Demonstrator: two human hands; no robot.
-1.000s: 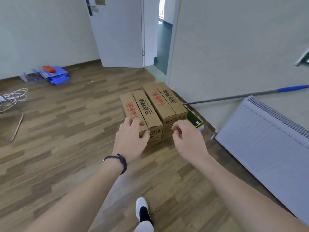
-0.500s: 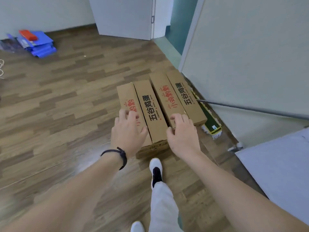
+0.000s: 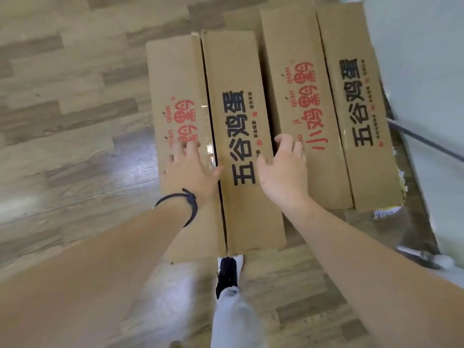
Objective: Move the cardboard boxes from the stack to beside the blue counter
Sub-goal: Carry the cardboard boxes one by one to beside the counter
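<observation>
Cardboard boxes (image 3: 251,136) lie side by side on the wood floor (image 3: 62,109), filling the view from 12 to 3 o'clock. At 1 o'clock the far box (image 3: 326,109) stays put; grip the near box (image 3: 241,209) low along both long edges. Left hand (image 3: 192,169) rests flat, fingers straight, on its left flap; right hand (image 3: 282,169) hovers loosely curled, grasping nothing. A shoe (image 3: 227,275) stands at 6 o'clock: bend the knees.
</observation>
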